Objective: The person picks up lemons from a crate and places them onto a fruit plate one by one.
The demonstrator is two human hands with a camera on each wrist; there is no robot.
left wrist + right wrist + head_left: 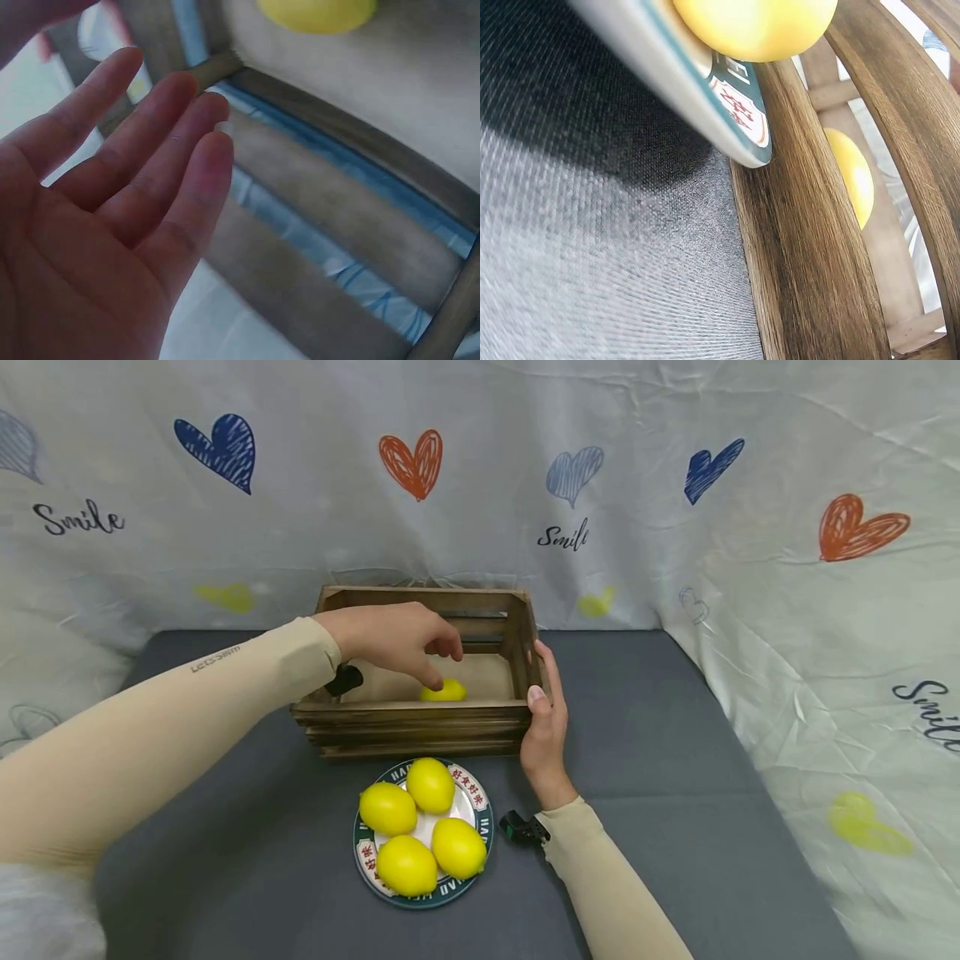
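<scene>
The left hand (397,639), fingers loose, hovers over the lemon (443,692); the right hand (545,727) should hold the crate (420,722) steady.

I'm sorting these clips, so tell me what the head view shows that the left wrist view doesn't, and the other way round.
Only the head view shows the right hand gripping the crate's right wall, the plate with four lemons on the grey table, and the heart-print backdrop. Only the left wrist view shows the left hand palm-side, fingers relaxed and empty. Both show the wooden crate and the lemon inside it.
</scene>
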